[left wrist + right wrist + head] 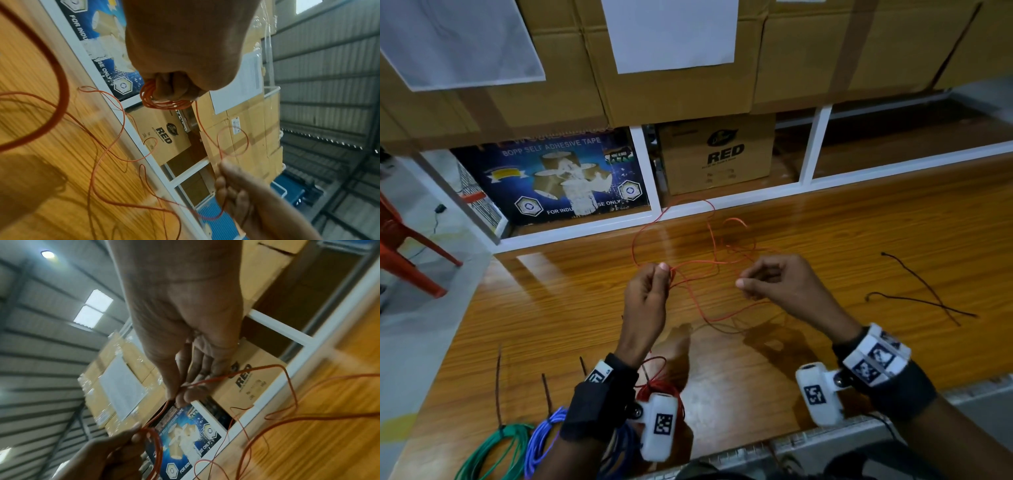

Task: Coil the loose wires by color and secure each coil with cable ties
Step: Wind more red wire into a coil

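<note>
A long red wire [690,263] lies in loose loops on the wooden table [859,240]. My left hand [650,291] is raised above the table and grips several gathered turns of this red wire [162,102] in its curled fingers. To its right, my right hand [767,277] pinches a strand of the same red wire [205,382] between thumb and fingertips. A finished red coil [671,387] sits under my left wrist. A green coil [496,445] and a blue coil [541,442] lie at the front left. Two black cable ties [924,294] lie to the right.
More dark cable ties [498,387] stick up near the green and blue coils. Behind the table stands a white shelf frame [647,171] with a blue tape box [558,178] and a cardboard box marked RED [719,154]. A red chair [404,246] stands at the left.
</note>
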The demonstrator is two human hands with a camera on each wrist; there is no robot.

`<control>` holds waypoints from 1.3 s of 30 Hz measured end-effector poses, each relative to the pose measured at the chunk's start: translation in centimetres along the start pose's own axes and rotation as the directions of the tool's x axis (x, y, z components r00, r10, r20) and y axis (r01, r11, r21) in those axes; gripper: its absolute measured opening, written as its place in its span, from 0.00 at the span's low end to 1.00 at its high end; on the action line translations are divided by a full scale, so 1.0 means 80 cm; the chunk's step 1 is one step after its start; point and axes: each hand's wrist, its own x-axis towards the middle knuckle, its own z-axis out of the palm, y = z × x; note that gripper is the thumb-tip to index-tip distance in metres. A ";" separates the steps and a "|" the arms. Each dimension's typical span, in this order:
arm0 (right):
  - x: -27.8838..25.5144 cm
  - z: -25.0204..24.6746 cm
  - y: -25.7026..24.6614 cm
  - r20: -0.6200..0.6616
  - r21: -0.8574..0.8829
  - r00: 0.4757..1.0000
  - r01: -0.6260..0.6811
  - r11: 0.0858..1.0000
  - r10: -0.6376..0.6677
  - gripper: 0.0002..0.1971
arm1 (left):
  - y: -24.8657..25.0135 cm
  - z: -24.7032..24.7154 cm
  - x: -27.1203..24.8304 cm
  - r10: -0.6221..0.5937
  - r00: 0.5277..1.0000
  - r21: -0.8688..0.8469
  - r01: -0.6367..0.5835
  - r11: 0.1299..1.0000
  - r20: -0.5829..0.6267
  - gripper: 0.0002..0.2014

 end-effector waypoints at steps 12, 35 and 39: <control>0.007 0.028 -0.056 -0.142 0.280 0.974 0.212 0.936 -0.178 0.09 | -0.003 0.051 -0.030 0.206 0.953 0.407 -0.282 0.869 0.221 0.13; 0.027 -0.009 0.002 -0.041 -0.391 0.985 0.139 0.910 -0.168 0.23 | 0.041 -0.018 0.010 -0.364 0.866 -0.689 0.496 0.529 0.343 0.14; 0.020 0.037 -0.043 0.156 -0.272 0.956 0.283 0.920 -0.248 0.20 | 0.046 -0.004 0.007 -0.350 0.842 -0.677 0.538 0.502 0.410 0.15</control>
